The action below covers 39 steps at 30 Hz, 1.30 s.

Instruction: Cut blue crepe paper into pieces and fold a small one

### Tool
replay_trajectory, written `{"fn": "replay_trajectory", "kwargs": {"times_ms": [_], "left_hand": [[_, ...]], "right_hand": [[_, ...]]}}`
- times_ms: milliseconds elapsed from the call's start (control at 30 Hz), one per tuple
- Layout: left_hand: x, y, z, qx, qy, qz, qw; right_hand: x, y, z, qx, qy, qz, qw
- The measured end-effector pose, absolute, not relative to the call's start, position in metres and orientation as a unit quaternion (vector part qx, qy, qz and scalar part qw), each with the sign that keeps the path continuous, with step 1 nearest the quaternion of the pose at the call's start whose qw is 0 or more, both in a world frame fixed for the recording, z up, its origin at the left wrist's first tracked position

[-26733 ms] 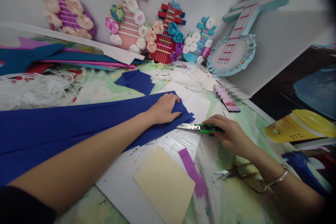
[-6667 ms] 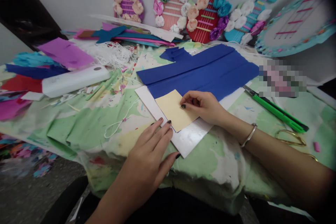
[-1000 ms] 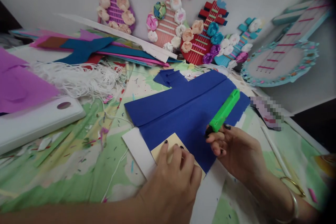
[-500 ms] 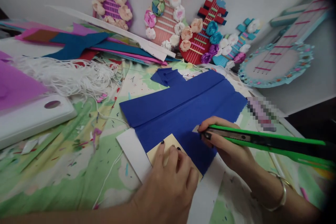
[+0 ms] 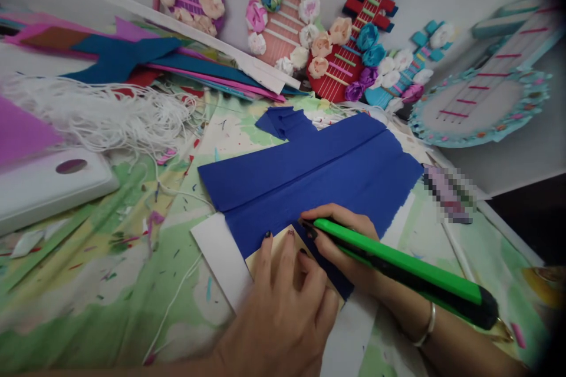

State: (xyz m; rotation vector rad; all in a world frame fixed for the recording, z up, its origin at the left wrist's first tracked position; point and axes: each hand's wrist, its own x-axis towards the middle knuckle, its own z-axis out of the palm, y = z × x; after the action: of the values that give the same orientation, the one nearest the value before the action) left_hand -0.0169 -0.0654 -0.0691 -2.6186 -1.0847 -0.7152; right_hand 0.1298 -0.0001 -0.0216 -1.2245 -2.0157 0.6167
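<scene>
My left hand [image 5: 287, 312] lies with fingers spread, pressing down on a pale yellow card [image 5: 276, 246]. The card rests on a broad sheet of dark blue paper [image 5: 305, 174], whose surface shows a long fold line. Under the paper is a white board [image 5: 214, 253], showing at the left and lower right. A green and black utility knife [image 5: 402, 265] is held like a pen in my right hand [image 5: 342, 256]. Its front end sits by the card's far corner, over the blue paper; fingers hide the blade there, so I cannot tell whether it touches.
A small blue scrap [image 5: 285, 122] lies behind the sheet. White cord [image 5: 132, 121], a white slab with an oval hole [image 5: 57, 188] and coloured strips [image 5: 128, 56] are at left. Flower-decorated model instruments [image 5: 340, 65] lean on the wall. A blurred-out phone [image 5: 448, 194] lies at right.
The knife has turned over in my right hand, from back end pointing away to back end toward me. The right hand has moved left to the card's far corner. My left hand stays on the card.
</scene>
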Motion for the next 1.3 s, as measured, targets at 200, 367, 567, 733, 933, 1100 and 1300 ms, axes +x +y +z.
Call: {"fn": "replay_trajectory", "kwargs": {"times_ms": [200, 367, 567, 733, 933, 1100, 1300], "left_hand": [[-0.016, -0.065, -0.073, -0.887, -0.368, -0.256, 0.108], [-0.017, -0.065, -0.072, -0.88, -0.366, -0.278, 0.118], [-0.017, -0.063, -0.07, -0.885, -0.357, -0.273, 0.122], [-0.016, -0.062, -0.068, -0.885, -0.354, -0.277, 0.122], [-0.018, -0.063, -0.07, -0.887, -0.362, -0.257, 0.127], [-0.019, -0.063, -0.07, -0.89, -0.358, -0.238, 0.153], [-0.019, -0.064, -0.071, -0.883, -0.363, -0.257, 0.151]], "right_hand": [[0.129, 0.002, -0.023, -0.458, -0.787, 0.242, 0.337], [0.132, -0.002, -0.02, -0.456, -0.79, 0.251, 0.323], [0.135, -0.004, -0.015, -0.479, -0.775, 0.259, 0.321], [0.13, -0.003, -0.017, -0.455, -0.786, 0.246, 0.339], [0.13, -0.001, -0.02, -0.442, -0.793, 0.246, 0.339], [0.132, -0.001, -0.024, -0.44, -0.802, 0.242, 0.324], [0.131, -0.003, -0.029, -0.443, -0.784, 0.256, 0.351]]}}
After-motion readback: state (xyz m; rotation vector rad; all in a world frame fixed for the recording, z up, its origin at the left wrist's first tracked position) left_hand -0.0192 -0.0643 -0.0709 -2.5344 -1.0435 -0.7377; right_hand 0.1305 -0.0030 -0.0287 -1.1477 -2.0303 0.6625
